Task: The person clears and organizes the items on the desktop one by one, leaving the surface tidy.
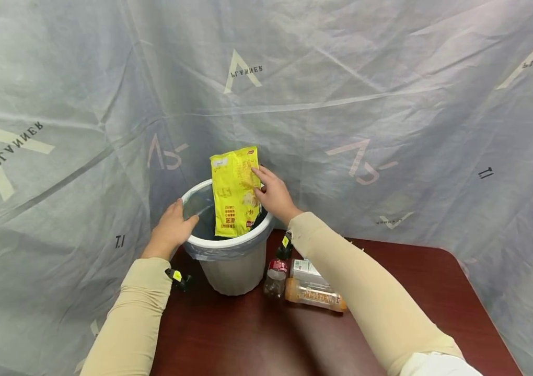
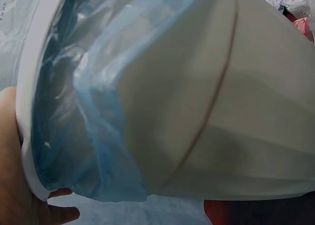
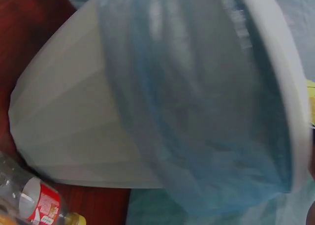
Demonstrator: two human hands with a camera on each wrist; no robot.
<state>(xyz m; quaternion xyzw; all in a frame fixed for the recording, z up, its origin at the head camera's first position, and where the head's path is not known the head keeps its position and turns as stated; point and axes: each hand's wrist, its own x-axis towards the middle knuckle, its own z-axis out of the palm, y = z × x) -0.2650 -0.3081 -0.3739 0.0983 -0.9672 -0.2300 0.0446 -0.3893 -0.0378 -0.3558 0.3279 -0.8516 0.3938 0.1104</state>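
A grey trash bin (image 1: 235, 271) with a white rim stands upright on the table. A translucent bluish liner (image 2: 101, 121) is folded down over its outside. My left hand (image 1: 172, 227) grips the rim at the left, its thumb over the bin's mouth. With the right hand (image 1: 273, 193) I hold a bright yellow printed packet (image 1: 231, 190) by its right edge, fingers over its front. The packet hangs upright, its lower end within the mouth of the bin. In the right wrist view only a sliver of yellow packet (image 3: 311, 102) shows past the rim.
Right of the bin's base are a clear bottle with a red label (image 1: 277, 277), a clear bottle with orange ends (image 1: 313, 295) lying down, and a pale labelled package (image 1: 306, 269), partly behind my forearm. Grey sheeting (image 1: 342, 104) hangs behind the dark red table (image 1: 417, 292).
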